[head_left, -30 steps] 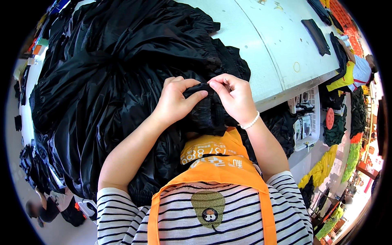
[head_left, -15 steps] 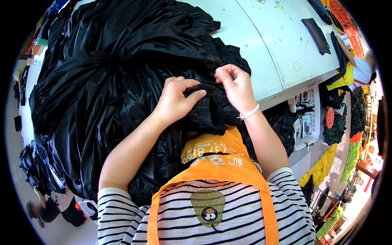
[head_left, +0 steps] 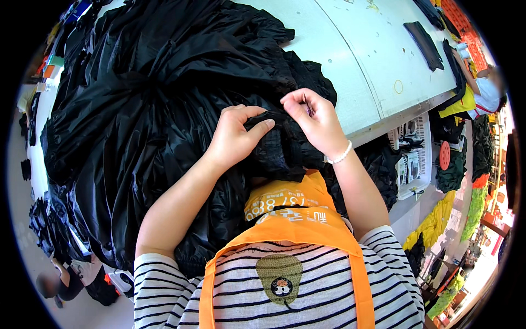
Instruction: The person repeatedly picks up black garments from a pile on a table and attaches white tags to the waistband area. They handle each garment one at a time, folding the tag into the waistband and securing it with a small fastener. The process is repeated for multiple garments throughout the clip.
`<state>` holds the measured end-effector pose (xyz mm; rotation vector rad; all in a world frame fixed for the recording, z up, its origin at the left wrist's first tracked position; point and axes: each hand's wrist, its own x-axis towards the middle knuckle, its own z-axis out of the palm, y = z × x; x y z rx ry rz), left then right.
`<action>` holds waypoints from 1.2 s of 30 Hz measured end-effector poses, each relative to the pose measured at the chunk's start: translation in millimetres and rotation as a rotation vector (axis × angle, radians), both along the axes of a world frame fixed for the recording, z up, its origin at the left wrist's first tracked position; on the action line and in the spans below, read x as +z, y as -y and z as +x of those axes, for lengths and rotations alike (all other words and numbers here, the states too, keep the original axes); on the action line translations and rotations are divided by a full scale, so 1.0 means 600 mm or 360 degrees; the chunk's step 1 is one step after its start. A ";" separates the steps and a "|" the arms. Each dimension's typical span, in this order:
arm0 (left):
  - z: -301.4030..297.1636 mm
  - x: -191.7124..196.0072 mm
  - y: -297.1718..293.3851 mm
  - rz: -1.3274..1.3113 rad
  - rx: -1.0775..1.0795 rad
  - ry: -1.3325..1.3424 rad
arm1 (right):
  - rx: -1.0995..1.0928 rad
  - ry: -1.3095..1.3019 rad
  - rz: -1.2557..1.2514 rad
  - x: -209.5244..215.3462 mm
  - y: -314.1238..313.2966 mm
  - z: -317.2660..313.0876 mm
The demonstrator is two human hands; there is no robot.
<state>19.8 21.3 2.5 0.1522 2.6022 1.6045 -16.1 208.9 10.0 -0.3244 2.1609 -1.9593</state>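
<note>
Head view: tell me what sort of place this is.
Likely a garment workshop. A big heap of black fabric covers a long pale worktable, both hands work a black piece, and more cloth in yellow and green lies beside the table.

A big pale green table (head_left: 356,66) fills the top of the room. A small yellow ring (head_left: 398,86) lies on it, near a flat black strip (head_left: 423,37). A white basket (head_left: 411,164) hangs under the table edge. Bright yellow and green cloth (head_left: 438,219) piles up at the right. The floor (head_left: 33,274) at the lower left is grey. The light is bright.
</note>
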 end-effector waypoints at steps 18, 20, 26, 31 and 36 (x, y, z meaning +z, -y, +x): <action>0.002 0.005 0.001 -0.0192 -0.0060 0.0008 | -0.0147 -0.0413 0.0470 -0.017 -0.024 -0.010; -0.001 -0.004 0.003 0.0141 -0.0016 0.0182 | -0.0130 -0.0284 0.0391 -0.020 -0.042 -0.017; -0.003 -0.007 -0.003 0.0402 0.0068 0.0319 | 0.0191 -0.0159 0.0577 0.009 -0.061 0.032; -0.002 -0.008 -0.003 0.0157 0.0017 0.0161 | 0.0117 -0.0194 0.0413 0.026 -0.029 0.029; -0.002 -0.001 -0.002 -0.0029 -0.0044 0.0059 | 0.0142 -0.0628 0.0561 0.005 -0.009 0.012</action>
